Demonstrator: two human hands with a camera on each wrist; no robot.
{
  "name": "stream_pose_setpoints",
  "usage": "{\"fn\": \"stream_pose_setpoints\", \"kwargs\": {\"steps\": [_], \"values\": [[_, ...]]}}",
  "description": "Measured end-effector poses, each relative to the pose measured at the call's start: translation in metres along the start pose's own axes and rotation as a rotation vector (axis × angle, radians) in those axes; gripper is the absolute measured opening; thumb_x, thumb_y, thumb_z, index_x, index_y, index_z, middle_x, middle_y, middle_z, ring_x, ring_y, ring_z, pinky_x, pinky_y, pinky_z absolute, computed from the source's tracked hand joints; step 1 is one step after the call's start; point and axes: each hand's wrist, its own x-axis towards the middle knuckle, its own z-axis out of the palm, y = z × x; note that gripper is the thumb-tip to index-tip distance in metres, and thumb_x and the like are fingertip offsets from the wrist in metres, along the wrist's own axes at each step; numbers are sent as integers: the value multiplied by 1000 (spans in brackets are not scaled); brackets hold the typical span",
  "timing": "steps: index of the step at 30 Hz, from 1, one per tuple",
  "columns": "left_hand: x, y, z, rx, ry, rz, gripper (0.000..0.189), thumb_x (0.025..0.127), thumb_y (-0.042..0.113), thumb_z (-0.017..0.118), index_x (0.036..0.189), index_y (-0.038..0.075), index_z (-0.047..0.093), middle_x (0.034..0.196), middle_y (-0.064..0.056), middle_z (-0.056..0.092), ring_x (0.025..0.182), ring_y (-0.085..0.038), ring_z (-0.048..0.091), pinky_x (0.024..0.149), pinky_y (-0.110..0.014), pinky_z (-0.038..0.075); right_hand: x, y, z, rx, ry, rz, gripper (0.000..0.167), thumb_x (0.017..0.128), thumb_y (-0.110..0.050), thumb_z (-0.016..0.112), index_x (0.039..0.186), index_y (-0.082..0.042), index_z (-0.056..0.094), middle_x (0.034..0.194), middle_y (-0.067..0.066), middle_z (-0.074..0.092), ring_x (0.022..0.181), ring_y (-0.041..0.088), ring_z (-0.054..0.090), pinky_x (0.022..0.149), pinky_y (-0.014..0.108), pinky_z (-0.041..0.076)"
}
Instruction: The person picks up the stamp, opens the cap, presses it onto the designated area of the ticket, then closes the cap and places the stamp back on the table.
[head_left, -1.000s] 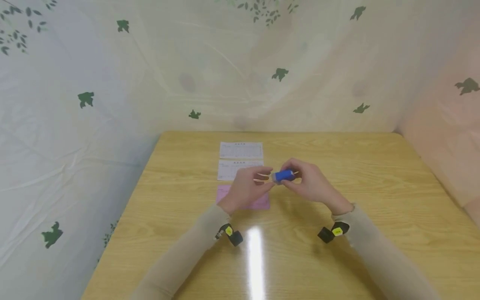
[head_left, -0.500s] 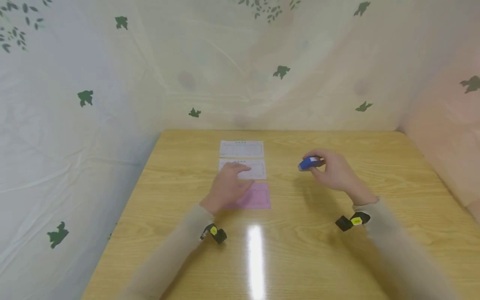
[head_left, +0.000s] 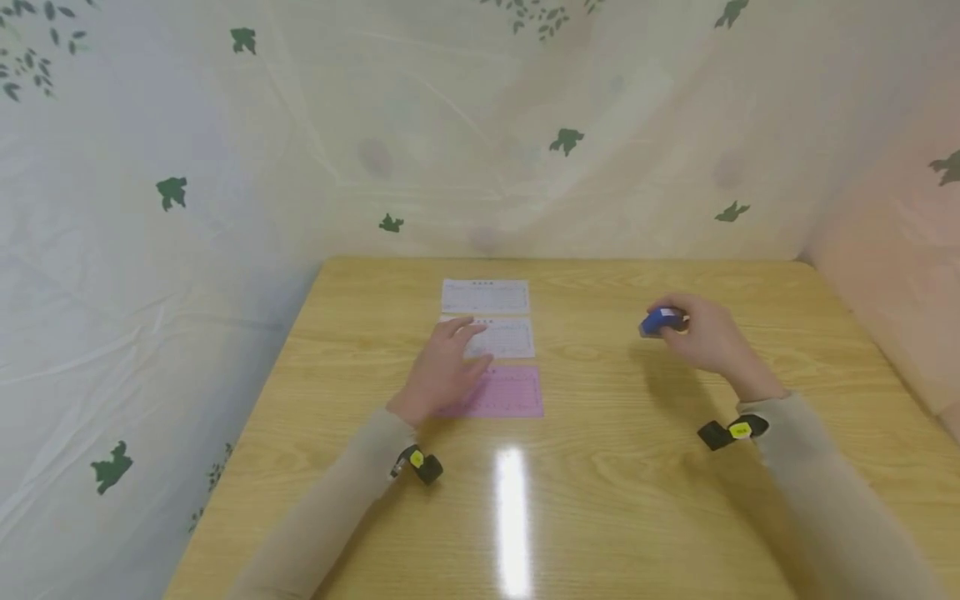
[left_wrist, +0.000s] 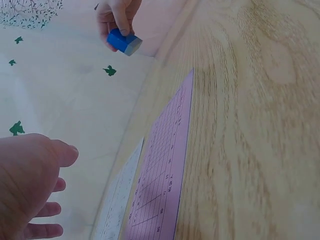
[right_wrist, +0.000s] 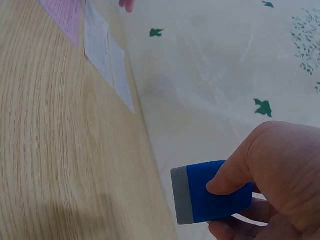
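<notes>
My right hand (head_left: 708, 335) holds a small blue stamp (head_left: 660, 322) above the right side of the table, thumb on one face and fingers behind. The right wrist view shows the stamp's blue body (right_wrist: 217, 192) and its grey end (right_wrist: 182, 196), which points away from the palm. My left hand (head_left: 441, 367), fingers apart and holding nothing, is over the left part of the paper slips. Beneath it lie a pink printed slip (head_left: 513, 393) and a white printed slip (head_left: 513, 337), both partly covered. Another white slip (head_left: 486, 297) lies behind them, fully visible.
The wooden table (head_left: 600, 500) has a bright light reflection near its front. Pale fabric walls (head_left: 465, 125) with green bird shapes stand behind it and at both sides. A black wrist camera (head_left: 426, 467) sits on the left sleeve, another (head_left: 716, 433) on the right.
My hands, together at the stamp a second ago, have separated. The right has carried the stamp to the right; the left has moved left over the slips. The slips stay in place.
</notes>
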Motion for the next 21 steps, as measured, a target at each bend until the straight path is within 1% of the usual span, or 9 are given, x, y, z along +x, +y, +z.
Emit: {"fn": "stream_pose_setpoints", "kwargs": {"steps": [2,4,6,8,15,18,21], "values": [[-1,-1,-1,7,-4,-6,56,103,35,69,150,7,57,164,-19,48,153,-37,44,129,-53,37,0,5,-1,-12,2,7,32,100,-8,62,131,-3,67,131,31,68,95,39,66,68,39,55],[-1,-3,-1,9,-8,-11,56,102,36,69,149,8,58,164,-19,48,153,-37,45,129,-53,38,0,9,-3,-16,-1,17,33,99,-7,61,131,-2,67,127,31,69,81,31,62,59,32,48],[-2,-3,-2,15,-12,-16,56,102,37,69,149,8,58,164,-19,48,152,-37,45,129,-53,38,-1,11,-4,-9,-13,37,35,98,-6,60,132,-1,67,126,32,68,72,24,56,53,29,45],[-2,-4,-1,20,-16,-18,56,102,37,69,148,8,58,163,-18,49,152,-37,45,129,-53,38,-1,13,-5,-7,-26,55,37,97,-6,59,132,0,66,126,32,68,68,21,53,51,29,45],[-3,-5,-1,37,-27,-25,56,103,39,69,149,9,58,161,-17,51,151,-35,46,129,-51,38,-4,24,-4,-22,-49,65,37,96,-4,61,132,4,66,131,37,65,74,23,57,54,29,46],[-4,-5,-2,29,-42,-46,58,103,40,68,151,10,57,163,-16,49,153,-35,45,130,-52,37,-5,27,-3,-15,-64,82,37,96,-4,61,132,4,65,131,38,64,76,24,58,53,28,46],[-5,-4,-3,15,-50,-69,59,103,42,68,152,11,56,164,-15,48,153,-35,44,130,-53,37,-5,29,-3,-20,-73,92,37,96,-4,61,132,4,65,129,38,65,79,26,59,55,29,47]]}}
